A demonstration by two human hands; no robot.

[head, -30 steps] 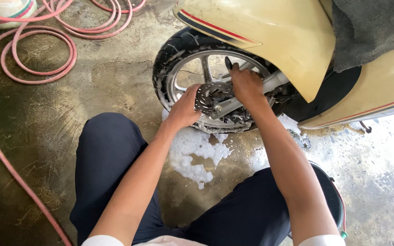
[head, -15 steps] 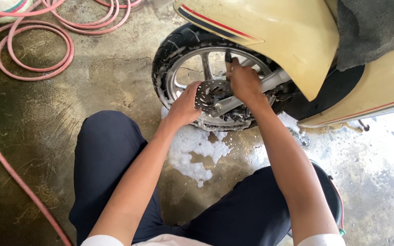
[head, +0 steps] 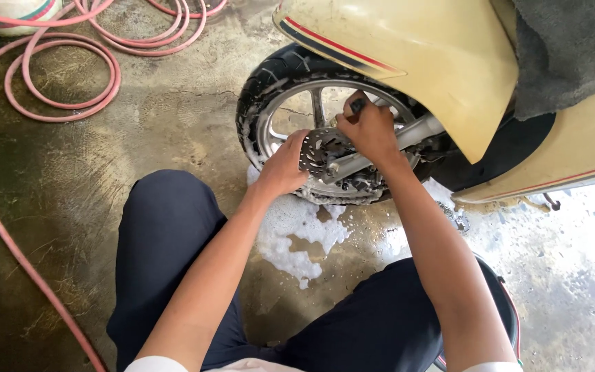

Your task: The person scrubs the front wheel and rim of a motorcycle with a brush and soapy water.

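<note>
Both my hands are on the soapy front wheel of a cream scooter.

Largest first: the wet concrete floor (head: 139, 138) fills the view, with the cream scooter body (head: 414, 55) at the far right and a grey cloth (head: 566, 48) draped on it. A pink hose (head: 63, 76) lies coiled at the far left. The front wheel (head: 277, 83) stands upright in the middle, its black tyre flecked with suds, and a patch of white foam (head: 297, 227) lies on the floor just near of it. My left hand (head: 285, 165) rests curled against the left edge of the drilled brake disc (head: 321, 148). My right hand (head: 370, 127) is closed around a small dark thing (head: 357, 105), too hidden to name, just above the disc beside the silver fork leg (head: 418, 132).
</note>
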